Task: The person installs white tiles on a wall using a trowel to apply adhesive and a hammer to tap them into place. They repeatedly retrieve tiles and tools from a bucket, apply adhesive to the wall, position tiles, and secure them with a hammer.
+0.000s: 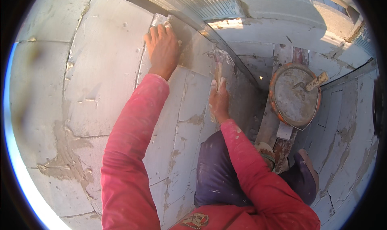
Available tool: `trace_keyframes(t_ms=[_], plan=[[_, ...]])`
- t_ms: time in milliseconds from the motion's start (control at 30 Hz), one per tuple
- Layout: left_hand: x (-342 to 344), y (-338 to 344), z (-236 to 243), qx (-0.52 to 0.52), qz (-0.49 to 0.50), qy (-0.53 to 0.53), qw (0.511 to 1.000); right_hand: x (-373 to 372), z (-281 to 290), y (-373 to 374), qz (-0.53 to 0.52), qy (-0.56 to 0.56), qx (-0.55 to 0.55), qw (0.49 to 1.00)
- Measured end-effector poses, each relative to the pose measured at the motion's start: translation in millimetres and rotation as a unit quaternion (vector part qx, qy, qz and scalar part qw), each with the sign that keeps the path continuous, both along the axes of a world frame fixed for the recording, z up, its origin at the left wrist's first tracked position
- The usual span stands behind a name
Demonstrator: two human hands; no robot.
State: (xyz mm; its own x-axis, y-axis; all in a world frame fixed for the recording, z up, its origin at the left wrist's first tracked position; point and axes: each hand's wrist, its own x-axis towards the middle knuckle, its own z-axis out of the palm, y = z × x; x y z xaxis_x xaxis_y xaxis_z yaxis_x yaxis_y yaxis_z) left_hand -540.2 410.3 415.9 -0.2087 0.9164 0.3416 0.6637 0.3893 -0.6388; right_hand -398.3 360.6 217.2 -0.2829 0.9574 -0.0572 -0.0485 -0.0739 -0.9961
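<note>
High on the pale block wall (100, 64), my left hand (162, 48) curls its fingers over the end of a grey block (193, 48), beside the joint with a larger block. My right hand (219, 101) is closed round the wooden handle of a hammer (219, 70). The hammer's head points up, close to the face of that grey block, and looks slightly blurred. I cannot tell whether it touches. Mortar smears show on several wall joints.
An orange-rimmed bucket (275, 97) of grey mortar stands on worn planks (283, 54) at the right. A wooden-handled trowel (316, 81) rests in it. A metal beam (238, 60) runs diagonally beside the wall. My boot (300, 175) is below the bucket; another block wall (342, 137) rises far right.
</note>
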Motion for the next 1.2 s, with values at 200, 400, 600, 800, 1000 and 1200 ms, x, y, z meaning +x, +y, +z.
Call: trace_keyframes(t_ms=[200, 400, 600, 800, 1000, 1200], plan=[[2.2, -8.2, 1.4, -0.012, 0.021, -0.011, 1.000, 8.6, 19.7, 1.7, -0.049, 0.048, -0.002, 0.998], [-1.8, -7.4, -0.7, -0.007, 0.017, -0.021, 1.000, 5.4, 0.1, -0.1, 0.050, -0.035, -0.064, 0.996], [-1.9, -11.7, 2.4, -0.016, 0.034, -0.019, 0.999, 2.4, 15.5, -0.9, -0.067, 0.037, -0.023, 0.997], [-4.8, -8.9, -1.0, -0.011, 0.029, -0.023, 0.999, -1.3, -12.0, -8.5, 0.027, -0.026, -0.010, 0.999], [-3.3, -9.6, 6.9, -0.001, 0.014, -0.015, 1.000, -2.1, 15.2, -1.2, -0.069, 0.051, 0.004, 0.996], [-7.9, -7.2, 7.1, -0.015, 0.038, -0.006, 0.999, -4.1, -9.0, -1.6, 0.050, -0.018, -0.050, 0.997]])
